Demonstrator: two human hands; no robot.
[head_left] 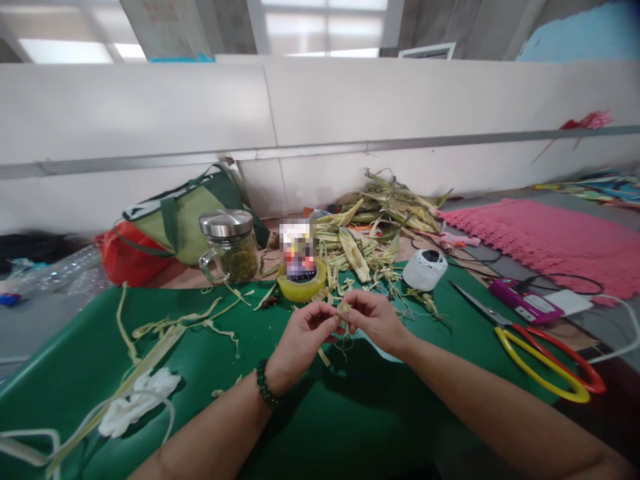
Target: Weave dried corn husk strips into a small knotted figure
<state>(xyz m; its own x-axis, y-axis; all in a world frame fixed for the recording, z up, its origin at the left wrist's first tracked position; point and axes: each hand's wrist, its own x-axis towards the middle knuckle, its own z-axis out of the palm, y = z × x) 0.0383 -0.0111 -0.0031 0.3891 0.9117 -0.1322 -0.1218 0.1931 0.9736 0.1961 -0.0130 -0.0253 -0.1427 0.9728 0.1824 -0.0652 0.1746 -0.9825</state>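
while both hands (303,333) (380,323) pinch fibre (343,309), scissors (504,320) cross the mat's (465,363) edge.

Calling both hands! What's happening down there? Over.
Left hand and right hand: pinching small pale piece. Thin strands dangling. Yellow roll just beyond; scissors off right.

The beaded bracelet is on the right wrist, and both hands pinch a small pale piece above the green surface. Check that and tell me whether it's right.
Not quite: the head view shows the beaded bracelet on the left wrist. The left hand and right hand do pinch a small pale piece above the green surface.
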